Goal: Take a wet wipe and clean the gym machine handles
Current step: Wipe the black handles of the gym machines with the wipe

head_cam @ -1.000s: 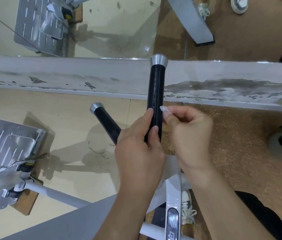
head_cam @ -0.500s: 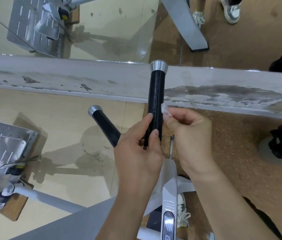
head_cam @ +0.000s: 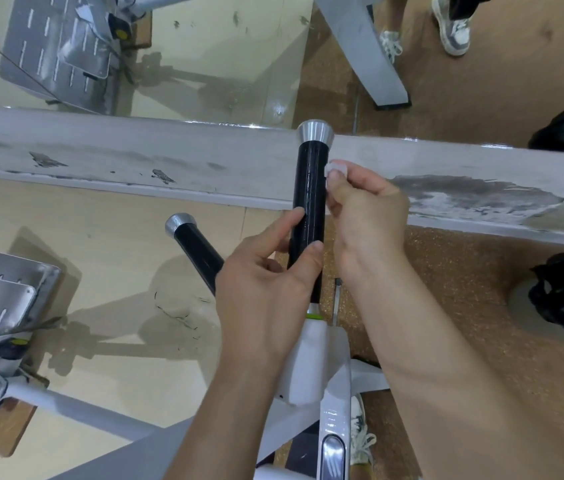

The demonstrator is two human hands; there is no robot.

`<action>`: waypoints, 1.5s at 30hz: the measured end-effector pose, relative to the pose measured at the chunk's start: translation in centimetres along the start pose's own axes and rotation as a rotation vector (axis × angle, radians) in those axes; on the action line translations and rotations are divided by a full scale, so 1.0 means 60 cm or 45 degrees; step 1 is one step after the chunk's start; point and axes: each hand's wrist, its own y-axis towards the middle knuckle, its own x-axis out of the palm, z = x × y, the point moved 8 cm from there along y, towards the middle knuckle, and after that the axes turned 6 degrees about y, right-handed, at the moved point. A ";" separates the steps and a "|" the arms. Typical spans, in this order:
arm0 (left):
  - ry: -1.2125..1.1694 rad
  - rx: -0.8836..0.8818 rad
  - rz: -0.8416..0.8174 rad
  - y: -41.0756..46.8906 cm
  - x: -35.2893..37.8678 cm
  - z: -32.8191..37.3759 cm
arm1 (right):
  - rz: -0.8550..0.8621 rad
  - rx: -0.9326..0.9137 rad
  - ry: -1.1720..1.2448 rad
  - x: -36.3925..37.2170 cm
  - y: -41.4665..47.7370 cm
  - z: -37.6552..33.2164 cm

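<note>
A person's right hand (head_cam: 367, 209) pinches a small wadded wet wipe (head_cam: 336, 168) against the right side of a black machine handle (head_cam: 310, 202), just below its silver end cap (head_cam: 314, 131). The left hand (head_cam: 266, 271) grips the lower shaft between thumb and fingers. The handle's long axis runs up and away from both wrists, so any stroke probably travels back toward them. A second handle (head_cam: 194, 247) angles off left, untouched, nearer the left hand.

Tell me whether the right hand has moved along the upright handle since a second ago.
Yes. The right hand, pinching the wet wipe, has slid up the upright handle toward its silver cap, and is now much closer to it.
</note>
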 end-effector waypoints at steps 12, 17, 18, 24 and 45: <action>-0.054 -0.030 0.032 0.000 0.003 -0.005 | -0.070 0.129 0.074 0.019 0.030 0.000; -0.045 -0.028 0.035 -0.002 0.002 -0.005 | -0.095 0.399 0.340 0.036 0.062 0.019; -0.041 -0.026 0.033 -0.002 0.001 -0.005 | -0.137 0.447 0.306 0.037 0.061 0.021; -0.058 -0.029 0.035 -0.004 0.000 -0.002 | -0.294 0.450 0.001 0.020 0.052 -0.018; -0.026 0.022 0.066 -0.002 -0.004 0.003 | -0.232 -0.768 -1.311 0.140 0.014 -0.114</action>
